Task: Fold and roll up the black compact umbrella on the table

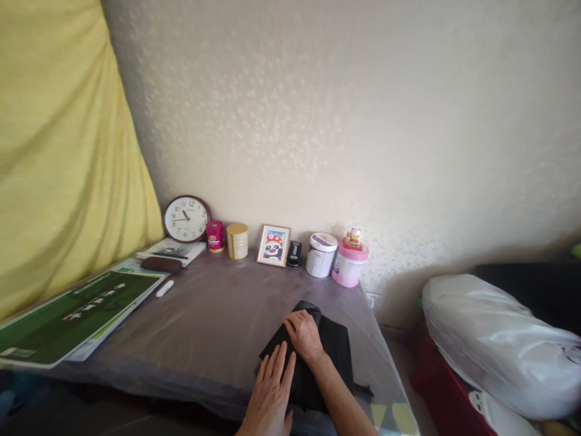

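Observation:
A dark, folded piece of thin black material (333, 339), cloth or plastic, lies near the right front part of the covered table. A short strip (363, 389) sticks out from its lower right side. My left hand (273, 378) rests flat on its lower left part, fingers stretched out. Just beyond it, my right hand (303, 333) has its fingers curled down on the material's upper left part, next to a raised fold (310, 307). The right fingertips are partly hidden, and the forearm covers some of the material.
Along the wall stand a clock (187, 218), a magenta can (215, 236), a yellow tin (237, 241), a panda picture (273, 245), a white tub (321, 255) and a pink tub (348, 265). Green boards (82, 309) lie left. A white bag (494, 339) sits beyond the table's right edge.

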`<state>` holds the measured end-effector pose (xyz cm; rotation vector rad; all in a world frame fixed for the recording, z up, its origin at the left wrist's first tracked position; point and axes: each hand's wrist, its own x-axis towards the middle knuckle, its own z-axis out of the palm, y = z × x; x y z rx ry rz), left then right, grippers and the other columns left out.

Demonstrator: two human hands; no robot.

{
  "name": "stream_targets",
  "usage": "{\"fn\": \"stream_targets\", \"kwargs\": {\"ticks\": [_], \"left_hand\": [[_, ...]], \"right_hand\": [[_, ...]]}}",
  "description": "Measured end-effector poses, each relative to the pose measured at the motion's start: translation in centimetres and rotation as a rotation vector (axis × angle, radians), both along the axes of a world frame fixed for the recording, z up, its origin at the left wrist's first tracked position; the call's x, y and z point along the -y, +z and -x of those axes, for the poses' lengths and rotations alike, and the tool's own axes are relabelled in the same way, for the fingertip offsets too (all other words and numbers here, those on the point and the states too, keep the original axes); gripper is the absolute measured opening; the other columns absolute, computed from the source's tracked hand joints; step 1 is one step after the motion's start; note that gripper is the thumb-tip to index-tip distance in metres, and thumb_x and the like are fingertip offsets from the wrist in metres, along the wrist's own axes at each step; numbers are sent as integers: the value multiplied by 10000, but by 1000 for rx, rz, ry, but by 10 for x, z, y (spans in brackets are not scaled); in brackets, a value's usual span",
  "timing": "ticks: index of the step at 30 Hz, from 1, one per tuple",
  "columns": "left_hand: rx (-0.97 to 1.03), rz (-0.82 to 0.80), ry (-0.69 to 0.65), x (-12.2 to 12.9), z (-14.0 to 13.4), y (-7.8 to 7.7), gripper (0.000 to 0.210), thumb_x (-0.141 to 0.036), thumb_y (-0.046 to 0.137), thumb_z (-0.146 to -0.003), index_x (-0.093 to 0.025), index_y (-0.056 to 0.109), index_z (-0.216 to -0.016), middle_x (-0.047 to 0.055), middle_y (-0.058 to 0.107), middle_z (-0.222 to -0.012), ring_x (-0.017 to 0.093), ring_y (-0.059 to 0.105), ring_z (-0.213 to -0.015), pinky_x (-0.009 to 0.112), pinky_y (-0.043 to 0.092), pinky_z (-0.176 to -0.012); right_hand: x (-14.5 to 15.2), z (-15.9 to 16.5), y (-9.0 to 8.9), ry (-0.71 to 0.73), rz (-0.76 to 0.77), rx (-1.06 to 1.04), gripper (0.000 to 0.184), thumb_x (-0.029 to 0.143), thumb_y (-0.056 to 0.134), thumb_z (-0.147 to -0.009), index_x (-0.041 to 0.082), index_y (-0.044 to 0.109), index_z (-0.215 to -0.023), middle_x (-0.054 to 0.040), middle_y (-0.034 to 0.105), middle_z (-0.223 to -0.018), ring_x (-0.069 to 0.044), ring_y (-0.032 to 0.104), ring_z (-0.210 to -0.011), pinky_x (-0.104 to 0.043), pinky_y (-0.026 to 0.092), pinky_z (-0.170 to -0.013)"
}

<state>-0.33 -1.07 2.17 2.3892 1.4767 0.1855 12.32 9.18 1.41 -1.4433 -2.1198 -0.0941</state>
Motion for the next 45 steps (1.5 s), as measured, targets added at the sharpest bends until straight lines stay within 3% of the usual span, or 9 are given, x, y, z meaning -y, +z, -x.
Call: {"fn": "stream_targets", "kwargs": {"ticks": [6,13,19,21,25,30,34,37,45], "left_hand": [[-83,99,44,-4,-10,-9,1000,5,463,-479,-133,101,-1401,147,48,-1483,285,121,-1365,448,203,-1093],[7,112,87,-3,-13,-17,1038,50,441,-435,-81,64,-1394,142,31,-1480,271,116,-1366,348,227,-1100],[45,118,78,-4,-15,-23,1008,57,457,-462,-69,89,-1392,155,45,-1475,287,114,-1364,379,223,-1104],[22,135,88,-3,-15,-24,1045,65,470,-436,-70,73,-1393,155,31,-1478,293,105,-1366,379,214,-1106],[63,133,109,-2,-15,-23,1069,61,485,-426,-80,56,-1396,161,34,-1480,298,127,-1364,376,213,-1101],[73,149,115,0,-14,-19,1051,67,450,-444,-95,34,-1396,142,26,-1485,270,123,-1368,351,217,-1096],[105,149,121,4,-13,-13,1007,82,421,-491,-111,23,-1396,115,20,-1494,234,125,-1371,312,217,-1095],[116,140,124,8,-12,-8,959,92,395,-534,-104,21,-1394,119,35,-1496,223,134,-1370,302,215,-1097],[146,116,129,10,-11,-6,927,85,368,-557,-107,26,-1398,127,47,-1491,238,131,-1368,337,225,-1099]], "right_hand": [[-10,-9,-1,-31,-34,27,232,208,445,-885,192,633,-749,-40,664,-793,-168,562,-842,-280,394,-798],[-31,-40,2,-144,-62,-69,264,209,384,-904,161,637,-960,-108,646,-1070,-202,554,-1045,-358,394,-913],[10,-24,4,203,28,-107,274,254,385,-922,205,652,-883,-37,693,-893,-162,541,-1079,-353,326,-1006],[12,-18,0,223,90,-71,284,250,392,-918,216,664,-842,-25,701,-870,-163,545,-1080,-385,287,-1033],[-18,-22,-5,58,108,-53,298,222,384,-909,216,679,-864,-37,701,-941,-178,540,-1098,-416,285,-1029],[-41,-63,-6,-257,30,-134,295,254,392,-873,148,633,-1006,-120,652,-1068,-204,581,-1024,-348,414,-911],[-5,-110,-13,-425,-55,-265,362,361,350,-858,145,629,-938,-127,672,-946,-231,606,-942,-356,424,-882],[32,-130,-18,-512,48,-360,382,445,384,-818,169,640,-883,-127,673,-918,-249,621,-904,-340,445,-824],[75,-109,-7,-487,338,-725,423,543,525,-693,168,641,-853,-55,681,-715,-246,646,-737,-304,485,-626]]}}
